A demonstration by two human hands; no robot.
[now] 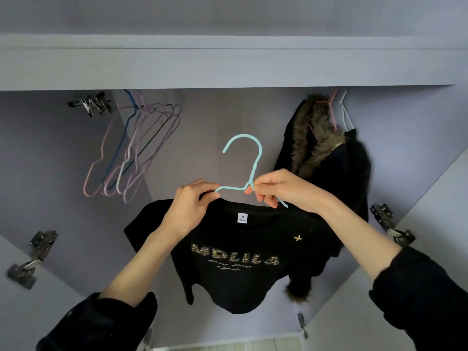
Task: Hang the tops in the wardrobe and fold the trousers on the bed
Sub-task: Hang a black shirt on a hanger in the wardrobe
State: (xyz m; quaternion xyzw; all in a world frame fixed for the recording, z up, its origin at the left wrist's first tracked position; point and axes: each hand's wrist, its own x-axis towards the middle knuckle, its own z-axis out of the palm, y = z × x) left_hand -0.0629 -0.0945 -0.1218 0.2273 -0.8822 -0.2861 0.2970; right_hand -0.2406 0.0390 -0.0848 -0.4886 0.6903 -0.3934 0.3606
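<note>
Two hands hold a black T-shirt (235,252) on a light blue hanger (249,168) inside the lilac wardrobe (228,67). To the right hangs a fur-trimmed black coat (336,168), to the left a cluster of bare hangers (134,148). Left hand (188,209) pinches the hanger's left shoulder at the collar; right hand (281,190) pinches its neck, shirt draped below both.

Empty hangers (131,150) left — fur-trimmed black coat (326,158) hanging right.
</note>
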